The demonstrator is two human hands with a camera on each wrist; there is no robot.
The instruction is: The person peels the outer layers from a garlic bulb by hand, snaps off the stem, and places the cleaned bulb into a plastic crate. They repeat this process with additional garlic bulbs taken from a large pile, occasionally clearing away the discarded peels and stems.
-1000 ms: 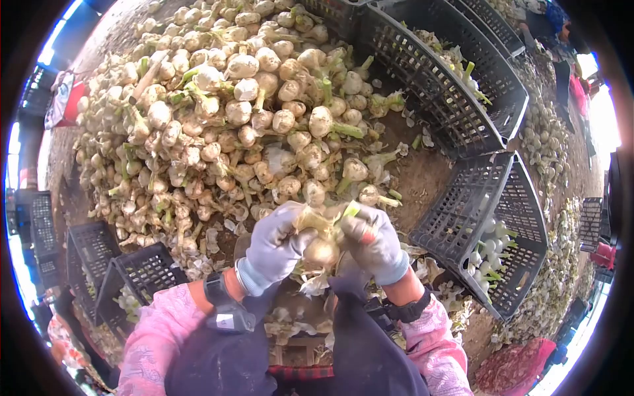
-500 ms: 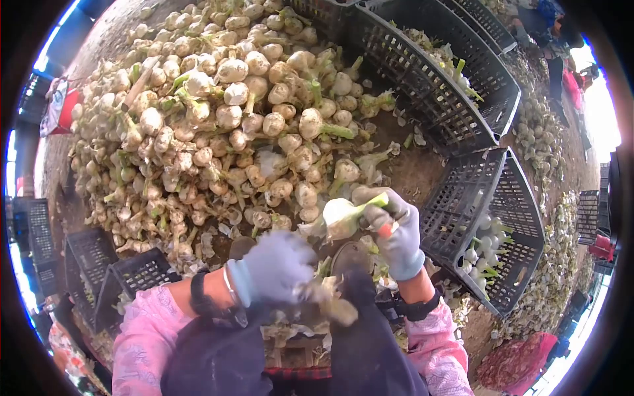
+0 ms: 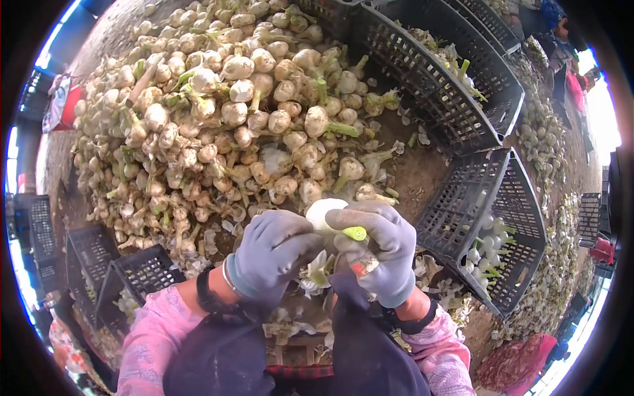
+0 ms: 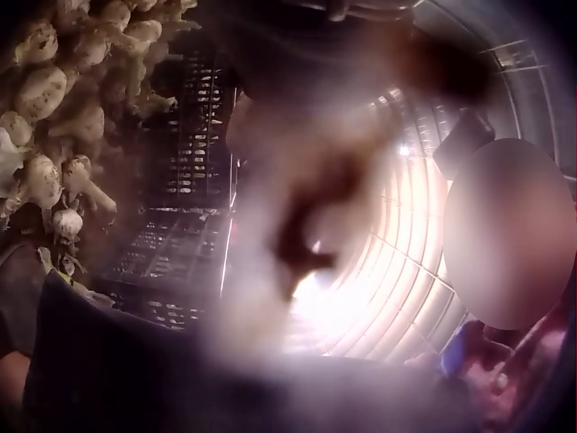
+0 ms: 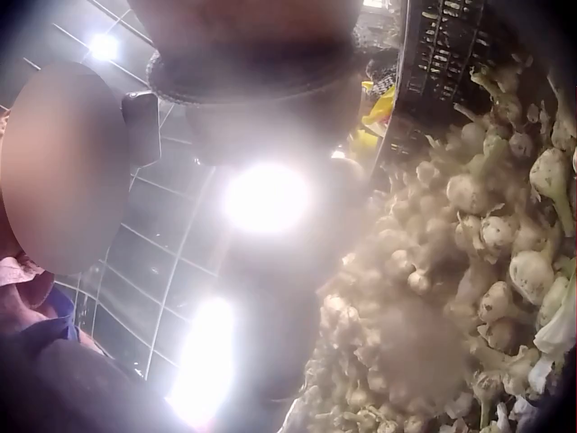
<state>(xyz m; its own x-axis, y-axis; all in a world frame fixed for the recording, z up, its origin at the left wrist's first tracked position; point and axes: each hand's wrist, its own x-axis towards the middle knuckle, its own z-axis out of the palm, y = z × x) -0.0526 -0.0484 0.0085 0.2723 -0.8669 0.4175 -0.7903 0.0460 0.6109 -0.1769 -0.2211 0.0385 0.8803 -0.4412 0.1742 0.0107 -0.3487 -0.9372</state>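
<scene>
In the head view, a peeled white bulb [image 3: 323, 212] with a short green cut stem [image 3: 354, 233] is held between the two gloved hands above the lap. The right hand [image 3: 382, 247] curls round its stem, the thumb side toward the bulb. Against the bulb's left side lie the bent fingers of the left hand [image 3: 274, 251]; they partly cover it. Beyond the hands spreads a large heap of unpeeled bulbs [image 3: 228, 113]. Both wrist views are blurred and glaring, and the bulb cannot be made out in them.
A black crate [image 3: 462, 198] holding white bulbs [image 3: 489, 251] stands at the right, with larger crates [image 3: 429, 66] behind it. More black crates [image 3: 145, 272] are at the lower left. Loose skins [image 3: 290, 327] lie between the legs, and another person is at the upper right.
The left hand, low over the lap with loose skins half a second ago, has risen to the bulb. The bulb, browner a second ago, now shows a white surface and is turned, stem toward the lap.
</scene>
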